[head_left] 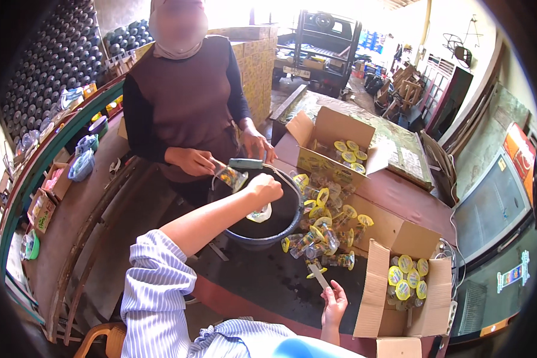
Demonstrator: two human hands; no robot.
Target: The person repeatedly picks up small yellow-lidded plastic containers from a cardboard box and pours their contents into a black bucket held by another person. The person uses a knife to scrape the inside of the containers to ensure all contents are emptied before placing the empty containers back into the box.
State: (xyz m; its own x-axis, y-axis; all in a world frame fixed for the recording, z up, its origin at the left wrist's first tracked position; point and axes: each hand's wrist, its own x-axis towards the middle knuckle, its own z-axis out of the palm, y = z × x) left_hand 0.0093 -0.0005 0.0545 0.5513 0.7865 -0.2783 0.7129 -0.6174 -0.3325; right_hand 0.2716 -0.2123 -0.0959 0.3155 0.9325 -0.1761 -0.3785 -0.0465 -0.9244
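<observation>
My left hand [265,189] reaches over a dark round bucket [253,240], its fingers closed. Just below it, inside the bucket, is a crumpled whitish piece of plastic [260,213]; I cannot tell whether my fingers hold it. In my right hand [334,303] a flat greyish strip like a blade [318,276] points up and left, near the closest plastic cups. Many clear cups with yellow lids [323,230] lie heaped right of the bucket. Across from me, a person's hand [191,161] holds a clear plastic cup [231,176] above the bucket's far rim.
An open carton [373,289] with yellow-lidded cups stands at the near right, another carton [325,164] behind the heap. A dark grey block [246,163] sits at the bucket's far rim. A curved bench [95,173] runs along the left. Stacked boxes and a truck [316,53] stand behind.
</observation>
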